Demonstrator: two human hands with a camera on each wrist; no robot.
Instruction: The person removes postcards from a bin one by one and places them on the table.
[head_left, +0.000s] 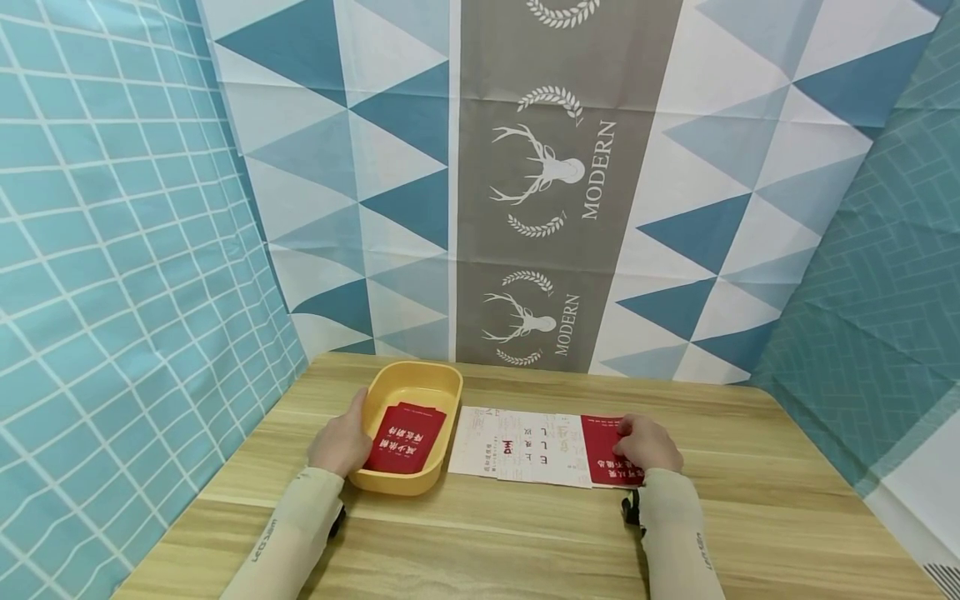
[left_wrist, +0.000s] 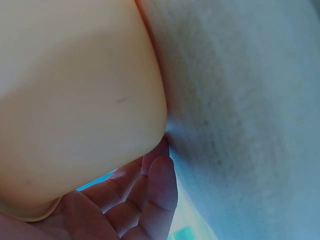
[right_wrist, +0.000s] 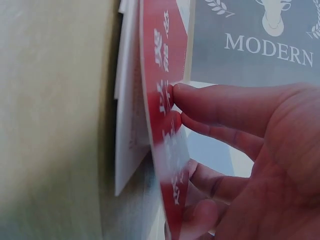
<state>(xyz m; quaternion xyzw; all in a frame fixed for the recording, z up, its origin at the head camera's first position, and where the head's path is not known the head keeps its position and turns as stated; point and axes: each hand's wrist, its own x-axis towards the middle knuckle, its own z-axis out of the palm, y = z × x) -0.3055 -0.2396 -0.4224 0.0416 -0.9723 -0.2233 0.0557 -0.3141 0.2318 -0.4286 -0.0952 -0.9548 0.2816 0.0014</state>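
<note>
On the left, my left hand (head_left: 341,442) grips the side of a yellow plastic tray (head_left: 454,417). Its fingers (left_wrist: 161,185) show beside the tray's pale outer wall (left_wrist: 85,110) in the left wrist view. Red cards with white characters (head_left: 405,440) lie stacked in the tray. Over at the right, my right hand (head_left: 654,443) holds a red card (head_left: 600,442) at the right end of a row of white printed cards (head_left: 517,446). In the right wrist view, the thumb and fingertips meet the red card (right_wrist: 162,95), which stands slightly apart from the white card beneath (right_wrist: 131,130).
All of this lies on a wood-grain table (head_left: 480,533). A patterned curtain (head_left: 405,167) hangs along its back edge, with a blue tiled sheet (head_left: 112,250) at the left and a teal one (head_left: 877,292) at the right.
</note>
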